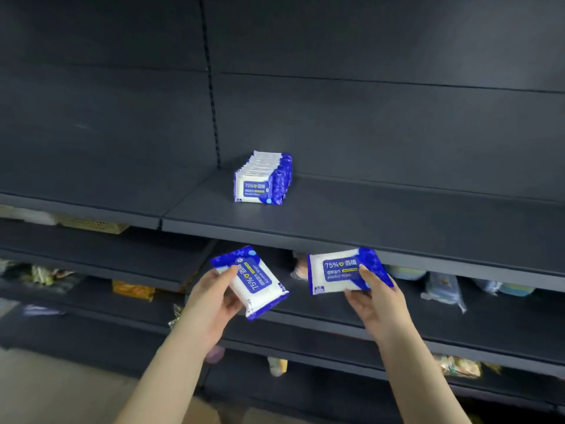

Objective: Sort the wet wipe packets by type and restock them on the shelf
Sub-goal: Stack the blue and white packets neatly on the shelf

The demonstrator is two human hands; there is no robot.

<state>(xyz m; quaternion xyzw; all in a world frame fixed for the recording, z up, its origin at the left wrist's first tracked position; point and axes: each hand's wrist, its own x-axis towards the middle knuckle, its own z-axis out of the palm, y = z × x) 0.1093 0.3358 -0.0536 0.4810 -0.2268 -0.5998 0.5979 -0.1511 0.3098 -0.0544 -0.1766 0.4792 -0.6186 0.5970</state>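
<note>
The left packet (253,283) is gripped askew in the left hand (214,299), the right packet (341,272) level in the right hand (377,298). The row (263,179) is set farther in, nearer the left hand.

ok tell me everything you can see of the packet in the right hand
This packet is a flat plastic pouch, white with blue edges and a blue label reading 75% and Alcohol Wipes. It faces the camera, text upright, below the front edge of the shelf. The right hand pinches its lower right part, thumb on the front.

Blue-and-white wipe packets (262,179) with white lettering; dark grey shelf (367,215).
</note>
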